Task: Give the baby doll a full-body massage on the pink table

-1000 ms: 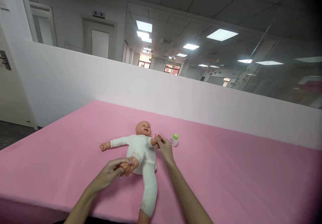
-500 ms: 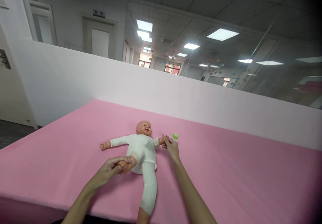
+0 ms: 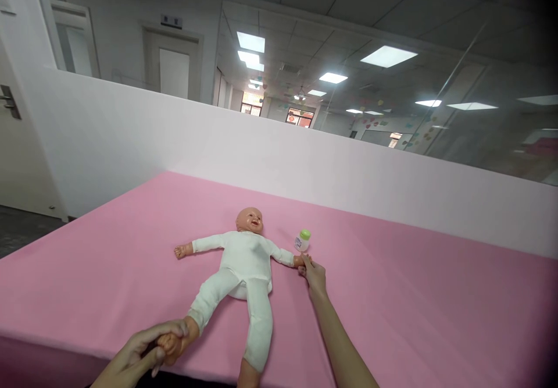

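A baby doll with a soft white body lies face up on the pink-covered table, its head toward the wall. At the table's near edge my left hand is closed around the doll's foot on the left side, and that leg is stretched out. With finger and thumb, my right hand grips the doll's hand on the right side, so that arm reaches outward. The doll's other arm lies spread to the left, and its other leg points straight toward me. Just beyond my right hand stands a small jar with a green lid.
A low white wall runs along the table's far side, with glass panes above it. At the far left is a door with a metal handle. The table's near edge crosses the bottom left.
My left hand has drawn the doll's foot down and left, straightening its bent leg. My right hand has pulled the doll's hand right and toward me, uncovering the jar.
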Available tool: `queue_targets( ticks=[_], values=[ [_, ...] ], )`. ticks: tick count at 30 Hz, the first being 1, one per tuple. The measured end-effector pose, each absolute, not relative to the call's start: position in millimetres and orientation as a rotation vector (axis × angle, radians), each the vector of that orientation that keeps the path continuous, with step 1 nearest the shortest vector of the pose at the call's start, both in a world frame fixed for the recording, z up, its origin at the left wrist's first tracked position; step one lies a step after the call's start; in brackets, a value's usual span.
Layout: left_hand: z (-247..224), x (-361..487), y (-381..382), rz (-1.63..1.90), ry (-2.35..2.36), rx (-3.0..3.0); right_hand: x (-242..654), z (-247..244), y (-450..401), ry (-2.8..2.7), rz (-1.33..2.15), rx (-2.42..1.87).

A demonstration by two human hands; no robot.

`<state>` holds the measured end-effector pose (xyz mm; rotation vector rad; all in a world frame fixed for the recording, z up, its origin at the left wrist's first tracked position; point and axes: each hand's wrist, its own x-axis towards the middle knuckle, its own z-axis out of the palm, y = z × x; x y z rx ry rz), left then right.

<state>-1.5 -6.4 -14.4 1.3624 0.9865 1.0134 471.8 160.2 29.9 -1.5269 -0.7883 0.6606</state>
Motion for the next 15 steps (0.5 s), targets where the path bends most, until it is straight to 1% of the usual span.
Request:
queue_targets(
  ticks=[3, 9, 15],
  values=[
    [-5, 2, 6, 1.036, 0.955, 1.373, 460, 45, 160, -0.773, 0.746, -1.453],
    [37, 30, 44, 1.109, 0.872, 1.406, 410, 89, 166, -0.958, 0.764, -1.287],
    [58, 80, 85, 1.078, 0.647, 1.493, 367, 97, 168, -1.257, 0.723, -1.296]
  ],
)
